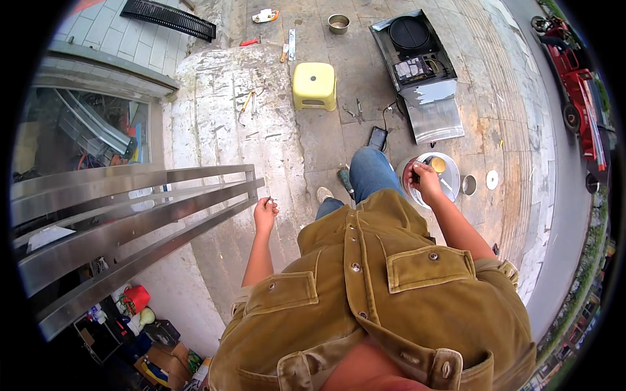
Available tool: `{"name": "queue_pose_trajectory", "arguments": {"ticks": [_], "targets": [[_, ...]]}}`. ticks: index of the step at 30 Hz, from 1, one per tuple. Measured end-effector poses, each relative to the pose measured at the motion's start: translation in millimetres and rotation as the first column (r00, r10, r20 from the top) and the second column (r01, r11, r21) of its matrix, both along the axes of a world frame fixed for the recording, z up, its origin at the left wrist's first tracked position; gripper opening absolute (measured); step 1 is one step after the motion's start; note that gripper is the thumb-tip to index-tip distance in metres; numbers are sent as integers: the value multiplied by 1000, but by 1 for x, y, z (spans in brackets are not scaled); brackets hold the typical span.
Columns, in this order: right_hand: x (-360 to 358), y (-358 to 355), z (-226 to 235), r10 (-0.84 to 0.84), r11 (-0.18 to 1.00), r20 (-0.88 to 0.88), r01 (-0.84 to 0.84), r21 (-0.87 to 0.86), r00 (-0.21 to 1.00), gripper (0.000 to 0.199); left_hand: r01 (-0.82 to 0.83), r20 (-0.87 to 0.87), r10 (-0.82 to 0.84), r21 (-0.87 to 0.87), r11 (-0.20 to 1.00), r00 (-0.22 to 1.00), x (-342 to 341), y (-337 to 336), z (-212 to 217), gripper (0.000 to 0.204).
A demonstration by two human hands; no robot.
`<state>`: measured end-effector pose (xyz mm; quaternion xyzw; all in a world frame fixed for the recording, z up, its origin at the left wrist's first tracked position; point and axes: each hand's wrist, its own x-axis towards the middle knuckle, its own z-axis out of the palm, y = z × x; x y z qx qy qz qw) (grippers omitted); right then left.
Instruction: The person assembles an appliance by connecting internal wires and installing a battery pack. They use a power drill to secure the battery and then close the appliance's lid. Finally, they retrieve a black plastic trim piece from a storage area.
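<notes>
White bucket on the pavement, just right of the person's raised knee in jeans. Head view only. Right hand is over the bucket's left rim, fingers curled tight around a dark-handled tool, probably a brush; its tip points into the bucket, where something yellowish shows. Left hand hangs at the end of the steel railing, fingers closed loosely into a fist, maybe pinching something tiny and dark; can't tell what.

Progress, as a judgement: the tool looks to be getting dipped or loaded, so the work is at an early or mid stage. No fresh coating is visible on the railing, and the pale slab past it looks patchy and streaked.

Around: yellow stool further ahead, an opened metal appliance lying beyond the bucket, a phone on the ground by the knee, a small tin and a round lid just right of the bucket, pliers on the slab.
</notes>
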<state>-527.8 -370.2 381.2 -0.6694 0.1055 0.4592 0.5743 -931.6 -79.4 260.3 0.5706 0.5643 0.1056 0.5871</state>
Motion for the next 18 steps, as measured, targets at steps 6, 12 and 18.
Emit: {"name": "queue_pose_trajectory", "arguments": {"ticks": [6,12,18], "targets": [[35,35,-27,-100,993,27,101,-55,995,13,197,150,-199,31,980,968,151,97,25,17],[124,128,-63,-175,979,-21,176,101,984,13,197,138,-197,18,980,971,264,200,37,17],[227,213,-62,-192,968,-120,208,141,974,11,163,51,-168,85,983,984,352,290,57,17]]}}
